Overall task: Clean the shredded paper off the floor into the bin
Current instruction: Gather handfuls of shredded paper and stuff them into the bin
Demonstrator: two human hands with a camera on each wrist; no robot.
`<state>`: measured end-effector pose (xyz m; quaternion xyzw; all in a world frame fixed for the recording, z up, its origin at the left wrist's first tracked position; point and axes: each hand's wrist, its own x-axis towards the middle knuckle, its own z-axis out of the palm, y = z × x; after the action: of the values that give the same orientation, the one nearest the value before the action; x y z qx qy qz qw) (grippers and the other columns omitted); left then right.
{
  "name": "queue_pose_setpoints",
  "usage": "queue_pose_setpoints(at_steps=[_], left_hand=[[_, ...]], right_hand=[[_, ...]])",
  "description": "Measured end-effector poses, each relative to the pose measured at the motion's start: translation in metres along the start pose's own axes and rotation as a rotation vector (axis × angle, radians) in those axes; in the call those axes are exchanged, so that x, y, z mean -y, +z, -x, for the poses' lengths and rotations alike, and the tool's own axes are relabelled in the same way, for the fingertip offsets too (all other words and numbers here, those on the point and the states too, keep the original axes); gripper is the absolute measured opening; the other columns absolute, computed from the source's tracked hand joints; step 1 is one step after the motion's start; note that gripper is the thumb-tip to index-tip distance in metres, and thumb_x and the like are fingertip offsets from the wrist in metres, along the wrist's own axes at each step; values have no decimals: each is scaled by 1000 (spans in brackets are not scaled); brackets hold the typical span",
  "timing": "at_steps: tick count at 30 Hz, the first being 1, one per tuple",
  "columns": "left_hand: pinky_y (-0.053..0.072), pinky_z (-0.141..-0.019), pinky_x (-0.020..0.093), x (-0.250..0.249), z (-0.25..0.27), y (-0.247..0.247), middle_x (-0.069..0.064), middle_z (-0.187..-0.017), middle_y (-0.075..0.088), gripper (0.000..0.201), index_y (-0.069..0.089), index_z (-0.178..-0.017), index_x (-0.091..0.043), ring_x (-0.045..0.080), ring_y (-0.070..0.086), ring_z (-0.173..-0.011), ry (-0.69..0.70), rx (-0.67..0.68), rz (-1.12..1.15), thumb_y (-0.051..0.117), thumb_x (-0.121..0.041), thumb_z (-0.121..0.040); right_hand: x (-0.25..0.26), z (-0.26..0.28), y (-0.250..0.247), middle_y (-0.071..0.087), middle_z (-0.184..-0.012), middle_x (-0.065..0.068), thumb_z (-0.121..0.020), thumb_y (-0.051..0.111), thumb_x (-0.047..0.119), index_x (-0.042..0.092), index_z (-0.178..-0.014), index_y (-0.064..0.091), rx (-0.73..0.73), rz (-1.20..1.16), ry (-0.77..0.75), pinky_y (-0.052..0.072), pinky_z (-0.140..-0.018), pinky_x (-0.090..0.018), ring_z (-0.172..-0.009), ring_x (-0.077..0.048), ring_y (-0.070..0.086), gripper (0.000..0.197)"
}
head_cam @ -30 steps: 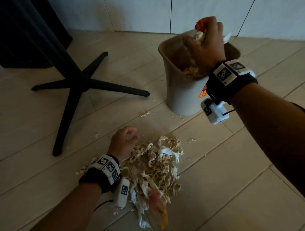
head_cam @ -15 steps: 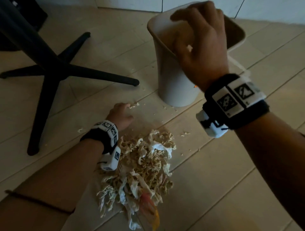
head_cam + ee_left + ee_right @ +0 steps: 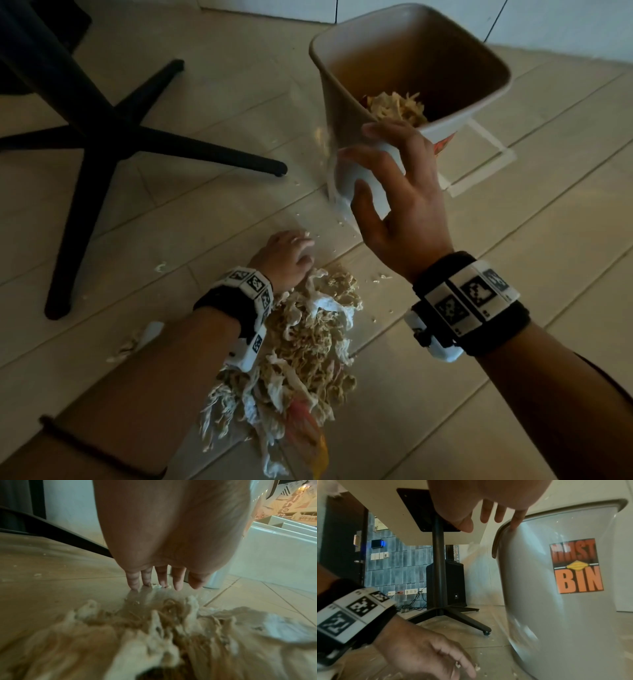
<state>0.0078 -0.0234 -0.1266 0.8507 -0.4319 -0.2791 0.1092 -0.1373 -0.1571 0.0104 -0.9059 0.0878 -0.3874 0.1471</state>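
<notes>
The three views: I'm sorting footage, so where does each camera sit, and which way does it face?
Head: above, looking down at floor paper, bin, both forearms.
Left wrist: near the floor, looking along the left hand over paper.
Right wrist: low, facing the bin; right hand above, left hand below.
All three show the bin.

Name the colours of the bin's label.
Orange and dark red lettering on black, clearest in the right wrist view: label, bin.
</notes>
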Motion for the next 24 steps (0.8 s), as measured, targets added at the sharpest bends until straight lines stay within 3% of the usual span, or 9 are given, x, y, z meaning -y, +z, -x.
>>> queue_pose_setpoints(at_steps=[4,7,9,11,14,16,19,22,24], left_hand=[[31,-114,44,-6,17,5,0,-152,37,48,44,-143,-27,22,26,-143,15,-12,-5,49,-32,-96],[35,-112,43,-9,30,11,-1,-147,44,45,50,-139,-29,21,31,-139,42,-12,-21,48,-29,-94],[36,-110,42,-9,38,11,-1,-144,47,41,53,-136,-29,21,34,-136,36,-13,10,48,-28,-95],[39,-107,42,-5,42,8,-2,-140,51,40,55,-133,-28,21,39,-132,-16,-19,49,51,-29,-93],[42,-105,46,1,45,1,-1,-139,51,42,54,-132,-29,23,44,-128,-131,-81,70,54,-28,-91],[40,-106,45,0,43,-4,1,-143,45,48,49,-138,-29,26,41,-130,-176,-117,82,52,-21,-91],[34,-110,46,-6,34,-11,0,-154,30,58,38,-145,-30,29,29,-139,-157,-132,97,49,-14,-90],[24,-118,50,-10,16,-12,-2,-163,9,72,23,-151,-34,30,13,-148,-115,22,78,53,-15,-89],[21,-119,51,-16,6,-9,-4,-164,5,74,19,-153,-37,30,9,-150,-82,151,26,53,-18,-90]], right_hand=[[5,6,2,60,-118,-21,-91,55,5,4,-114,67,-6,-40,35,45,-93,-39,-112,-36,55,26],[2,34,14,62,-109,-14,-90,56,2,8,-109,69,51,-95,125,48,-84,-36,-102,-29,58,24],[-5,57,26,60,-111,-9,-91,55,8,14,-110,69,149,-94,245,49,-87,-40,-105,-25,56,24],[-16,78,38,55,-127,-7,-94,54,24,23,-123,62,343,-39,443,46,-97,-51,-120,-26,49,29],[-32,99,50,31,-154,-5,-94,51,51,34,-144,39,688,66,727,31,-109,-65,-142,-30,26,55],[-37,109,57,21,-159,-2,-91,49,62,37,-148,29,802,59,796,23,-111,-68,-146,-31,17,66],[-34,122,67,17,-162,1,-87,46,71,41,-149,25,914,79,785,14,-113,-69,-149,-31,8,72],[-20,127,72,19,-162,1,-84,42,77,43,-147,29,916,62,750,13,-114,-68,-149,-31,7,73],[-8,128,73,18,-163,2,-80,42,82,42,-148,29,928,23,744,12,-116,-66,-150,-29,6,80]])
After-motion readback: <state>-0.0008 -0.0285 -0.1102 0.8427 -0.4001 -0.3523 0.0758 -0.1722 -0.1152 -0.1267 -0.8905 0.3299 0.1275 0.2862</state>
